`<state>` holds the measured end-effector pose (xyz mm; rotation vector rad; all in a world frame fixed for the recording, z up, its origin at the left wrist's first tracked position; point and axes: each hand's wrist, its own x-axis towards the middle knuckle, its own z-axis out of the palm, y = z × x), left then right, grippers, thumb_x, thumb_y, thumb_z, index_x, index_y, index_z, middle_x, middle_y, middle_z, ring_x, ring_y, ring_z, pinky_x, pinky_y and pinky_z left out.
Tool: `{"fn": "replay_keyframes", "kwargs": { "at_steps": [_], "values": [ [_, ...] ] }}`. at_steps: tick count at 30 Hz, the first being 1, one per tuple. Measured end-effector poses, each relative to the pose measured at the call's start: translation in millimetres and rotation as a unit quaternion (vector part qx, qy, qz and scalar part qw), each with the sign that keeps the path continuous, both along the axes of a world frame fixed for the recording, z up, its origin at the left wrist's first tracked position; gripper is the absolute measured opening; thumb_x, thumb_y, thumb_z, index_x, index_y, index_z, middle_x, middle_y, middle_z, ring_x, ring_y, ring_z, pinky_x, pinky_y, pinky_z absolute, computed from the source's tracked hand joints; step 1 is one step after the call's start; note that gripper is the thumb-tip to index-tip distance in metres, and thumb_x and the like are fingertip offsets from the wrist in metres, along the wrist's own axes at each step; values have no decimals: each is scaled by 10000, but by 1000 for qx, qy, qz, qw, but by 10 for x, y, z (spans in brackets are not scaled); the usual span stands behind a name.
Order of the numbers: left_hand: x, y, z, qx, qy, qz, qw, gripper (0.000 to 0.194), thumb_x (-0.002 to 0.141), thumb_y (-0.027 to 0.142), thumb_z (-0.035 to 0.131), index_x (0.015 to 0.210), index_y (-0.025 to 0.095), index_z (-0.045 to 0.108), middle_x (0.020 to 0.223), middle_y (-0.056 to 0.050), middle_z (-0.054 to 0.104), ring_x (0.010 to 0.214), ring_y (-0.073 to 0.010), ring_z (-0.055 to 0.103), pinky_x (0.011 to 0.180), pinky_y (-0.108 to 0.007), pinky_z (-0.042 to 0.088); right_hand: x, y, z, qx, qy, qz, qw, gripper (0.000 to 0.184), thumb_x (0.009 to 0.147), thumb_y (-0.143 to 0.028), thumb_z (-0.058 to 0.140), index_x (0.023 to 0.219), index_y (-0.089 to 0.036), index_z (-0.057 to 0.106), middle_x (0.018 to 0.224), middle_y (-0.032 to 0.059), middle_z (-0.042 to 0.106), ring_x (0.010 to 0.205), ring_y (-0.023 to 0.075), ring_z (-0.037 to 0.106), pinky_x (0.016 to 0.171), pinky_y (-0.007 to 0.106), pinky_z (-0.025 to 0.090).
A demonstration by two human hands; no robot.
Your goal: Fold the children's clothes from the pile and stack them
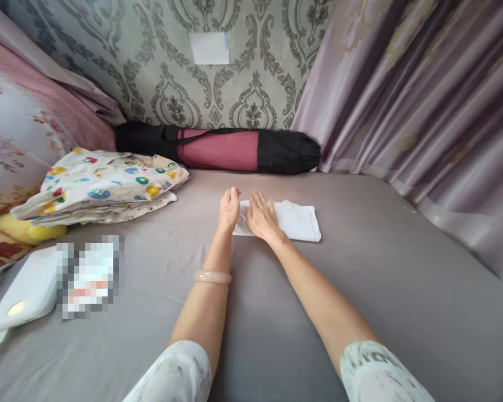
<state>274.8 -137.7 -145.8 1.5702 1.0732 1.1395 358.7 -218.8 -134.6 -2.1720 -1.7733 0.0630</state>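
A white folded cloth (298, 220) lies flat on the grey sheet, in a low, wide rectangle. My right hand (260, 216) rests palm down on its left part, fingers stretched and a little spread. At the cloth's left end is my left hand (229, 209), turned on its side with the thumb side up. Its fingers point forward, and some of them are hidden behind the hand. Nothing shows in its grip. The cloth beneath my right palm is out of sight.
A grey-sheeted bed (381, 290) spreads below. Along the wall lies a pink and black rolled bag (220, 149). Left are a folded patterned cloth (113, 181), a yellow plush item (46, 231), a white cabled device (27, 290) and a blurred-out object (92, 276). Purple curtains (385, 84) hang right.
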Motion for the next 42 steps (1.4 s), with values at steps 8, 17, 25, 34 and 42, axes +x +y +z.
{"fn": "replay_keyframes", "kwargs": {
  "at_steps": [8,17,25,34,42],
  "values": [
    [319,-439,-119,196,405,-161,878,408,969,255,377,1338,121,490,1469,-151,454,1412,-270,334,1160,-457,237,599,-407,-156,-68,-26,-17,997,553,980,-295,235,1498,-128,333,1568,57,296,1459,235,196,1179,484,130],
    [296,-379,-195,178,365,-156,900,442,960,326,390,1351,146,490,1497,-182,401,1435,-301,284,1168,-485,178,625,-427,-166,-34,-9,-28,999,548,982,-314,260,1499,-149,333,1573,68,289,1460,223,188,1180,452,117],
    [210,-246,-265,163,401,-93,896,429,956,332,365,1311,144,513,1461,-184,450,1414,-314,315,1163,-517,154,851,-542,-193,-79,6,-124,989,579,1007,-375,179,1514,-120,291,1578,98,265,1466,233,163,1183,471,49],
    [125,-205,-240,175,392,-37,903,523,963,359,337,1409,102,428,1515,-195,367,1449,-301,243,1179,-476,156,972,-567,-217,-60,-8,-161,985,600,1002,-387,172,1511,-90,285,1583,125,241,1468,249,146,1178,481,66],
    [73,-126,-269,123,431,-84,890,540,958,406,320,1420,153,437,1530,-160,356,1457,-320,213,1172,-516,145,1104,-569,-299,-92,7,-206,974,643,996,-406,170,1501,-21,270,1590,156,196,1467,275,138,1172,473,99]
  ]
}}
